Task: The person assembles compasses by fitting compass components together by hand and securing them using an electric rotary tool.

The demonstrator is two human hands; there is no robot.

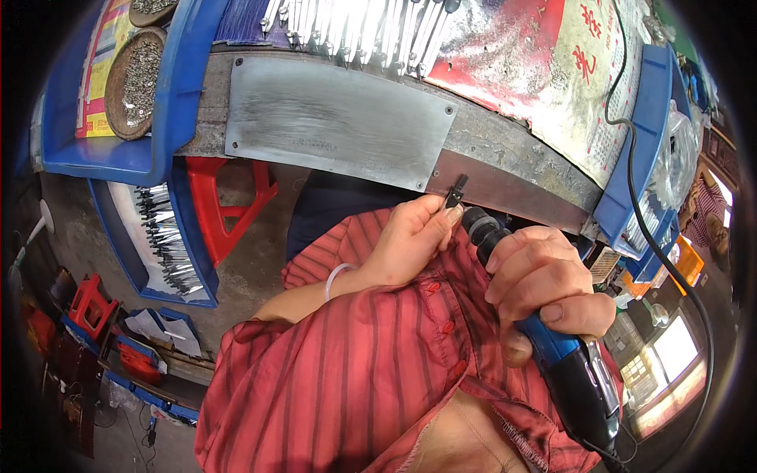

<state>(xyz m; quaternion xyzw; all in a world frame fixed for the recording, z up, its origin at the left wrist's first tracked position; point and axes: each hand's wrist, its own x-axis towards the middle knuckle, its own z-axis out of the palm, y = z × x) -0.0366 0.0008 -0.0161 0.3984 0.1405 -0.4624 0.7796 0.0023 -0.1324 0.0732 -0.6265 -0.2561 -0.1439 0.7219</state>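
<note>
My left hand pinches a small dark part at the bench's front edge; its exact kind is too small to make out. In my right hand is a corded electric screwdriver with a blue and black body. Its dark nose points up and left, close to my left fingertips; whether the bit touches the part is hidden. Beyond my hands a scratched metal plate is fixed to the bench with screws. Slim silver pieces with dark ends lie in a row behind it.
At the left, a blue bin holds round dishes of small metal pieces. Below it stand a blue tray of silver pieces and a red stool. Another blue bin is at the right, with the black cord hanging past it.
</note>
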